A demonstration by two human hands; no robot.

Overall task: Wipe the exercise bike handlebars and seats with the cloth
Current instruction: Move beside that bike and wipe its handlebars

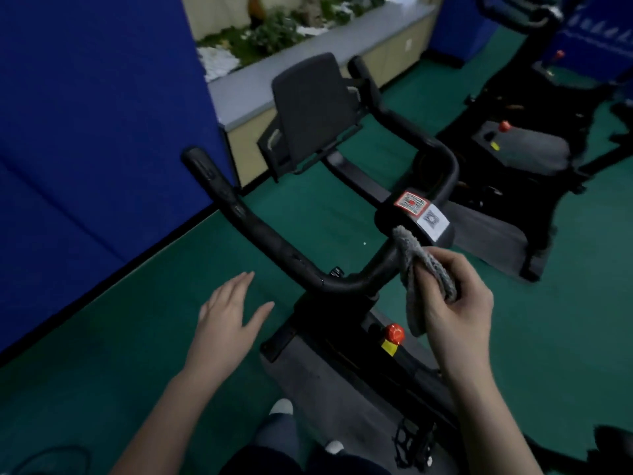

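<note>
Handlebar runs from the frame centre to the upper left. My right hand pinches the grey cloth just beside its lower-right bend, while my left hand (fingers straight, holding nothing) hovers below it.

One wide-angle camera rides on the person's head, facing forward and steeply down. It hangs close above the handlebars, with the green floor around them and a second bike farther off to the right.
</note>
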